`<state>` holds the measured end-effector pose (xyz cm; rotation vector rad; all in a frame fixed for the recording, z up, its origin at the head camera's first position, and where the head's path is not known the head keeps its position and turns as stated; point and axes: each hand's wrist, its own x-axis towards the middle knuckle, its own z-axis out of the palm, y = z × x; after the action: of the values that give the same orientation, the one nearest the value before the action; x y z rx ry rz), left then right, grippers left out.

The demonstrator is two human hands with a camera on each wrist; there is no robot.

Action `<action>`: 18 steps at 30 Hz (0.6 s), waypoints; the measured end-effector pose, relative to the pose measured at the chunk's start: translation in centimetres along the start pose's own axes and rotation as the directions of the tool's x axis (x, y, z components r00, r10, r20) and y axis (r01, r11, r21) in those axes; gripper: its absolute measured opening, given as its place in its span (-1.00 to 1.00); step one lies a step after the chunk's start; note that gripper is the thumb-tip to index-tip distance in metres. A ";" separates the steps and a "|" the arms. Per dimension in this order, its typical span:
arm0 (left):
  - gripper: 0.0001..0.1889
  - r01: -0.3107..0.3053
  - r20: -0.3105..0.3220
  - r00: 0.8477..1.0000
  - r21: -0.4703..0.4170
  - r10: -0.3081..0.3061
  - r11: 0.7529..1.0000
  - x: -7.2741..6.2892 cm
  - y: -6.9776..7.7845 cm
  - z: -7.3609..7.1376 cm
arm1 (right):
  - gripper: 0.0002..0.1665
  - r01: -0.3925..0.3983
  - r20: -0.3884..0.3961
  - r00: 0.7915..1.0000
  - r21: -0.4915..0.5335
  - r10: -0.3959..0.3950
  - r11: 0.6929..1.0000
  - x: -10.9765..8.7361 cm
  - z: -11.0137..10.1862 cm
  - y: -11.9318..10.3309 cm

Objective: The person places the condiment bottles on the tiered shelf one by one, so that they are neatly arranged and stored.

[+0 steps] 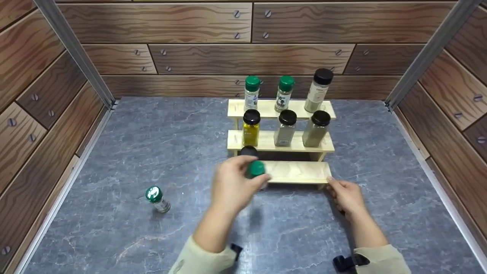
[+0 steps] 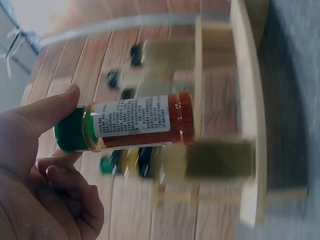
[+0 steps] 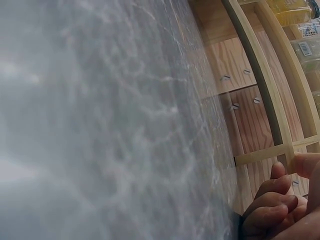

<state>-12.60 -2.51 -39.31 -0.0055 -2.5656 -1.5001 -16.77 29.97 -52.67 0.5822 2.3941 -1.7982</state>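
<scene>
My left hand [image 1: 234,184] pinches a spice jar [image 2: 135,120] by its green cap, between thumb and fingers. Reddish-orange contents and a white printed label show on it in the left wrist view. It is over the left part of the lowest step of a three-step wooden rack [image 1: 296,171]. Partly hidden behind this hand, a black-capped jar [image 1: 249,151] stands at that step's left end. At the right front corner of the same step, my right hand [image 1: 348,198] grips the board's edge with thumb and fingers, its other fingers curled below.
Three black-capped jars [image 1: 285,131] stand on the middle step. The top step bears two green-capped jars [image 1: 283,97] and a taller black-capped one [image 1: 317,91]. Another green-capped jar [image 1: 158,199] stands on the grey marbled table [image 1: 125,152] to the left. Wood-patterned walls [image 1: 198,57] surround the table.
</scene>
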 end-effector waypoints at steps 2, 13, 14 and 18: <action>-0.47 -0.036 0.022 0.999 0.029 0.036 0.999 0.4 0.6 1.4 | -0.52 -0.001 0.000 1.000 0.007 0.001 1.000 0.0 0.0 0.0; -0.52 -0.121 0.039 0.993 0.253 0.115 0.960 3.0 1.7 6.6 | -0.53 -0.005 -0.004 1.000 0.022 0.005 1.000 0.1 -0.3 0.0; -0.52 -0.114 0.043 0.993 0.267 0.106 0.957 3.3 1.6 6.9 | -0.53 -0.005 -0.003 1.000 0.029 0.005 1.000 0.2 -0.2 0.0; -0.50 -0.095 0.046 0.995 0.310 0.085 0.946 4.1 1.3 8.0 | -0.53 -0.003 0.007 1.000 0.043 0.003 0.999 0.2 0.0 0.0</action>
<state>-17.64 4.75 -41.41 -0.1055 -2.7572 -1.0583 -16.89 30.06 -52.73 0.5830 2.3543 -1.8511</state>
